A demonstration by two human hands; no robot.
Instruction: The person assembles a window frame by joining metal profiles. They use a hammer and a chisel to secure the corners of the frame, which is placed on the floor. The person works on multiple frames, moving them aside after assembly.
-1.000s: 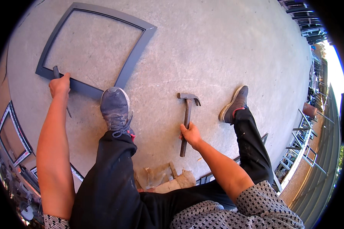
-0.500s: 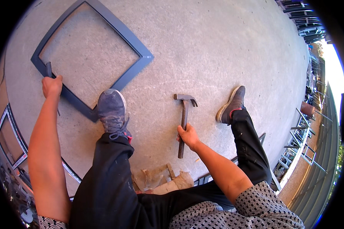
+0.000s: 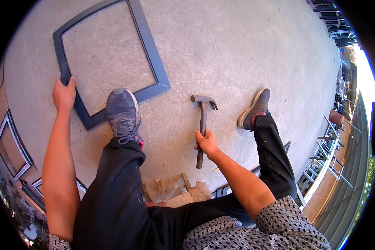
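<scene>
Right hand (image 3: 206, 143) grips the hammer (image 3: 202, 125) lying on the concrete floor (image 3: 246, 54) between the shoes, handle running toward the person, head pointing away; left hand (image 3: 64, 94) clenches the dark frame's (image 3: 152, 62) left edge.

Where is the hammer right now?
In the head view the hammer lies on the concrete floor between the two shoes, right hand on its handle.
</scene>
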